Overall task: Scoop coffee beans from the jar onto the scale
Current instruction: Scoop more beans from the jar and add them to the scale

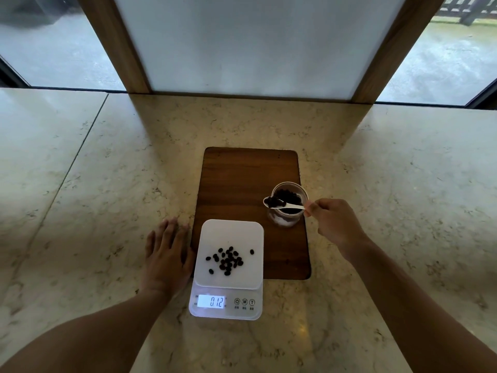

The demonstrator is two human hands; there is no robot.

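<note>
Nearest the camera, two bare forearms reach out over the marble bench (376,162). A white scale (228,267) sits between them, its lit display reading 0.12, with a loose cluster of coffee beans (227,261) on its platform. The left hand (168,255) lies flat on the bench with fingers spread, just beside the scale's left edge. Beyond, a wooden board (242,181) carries a clear jar (288,204) partly filled with beans. The right hand (334,222) pinches the handle of a white spoon (282,204), whose loaded bowl sits over the jar's left rim.
</note>
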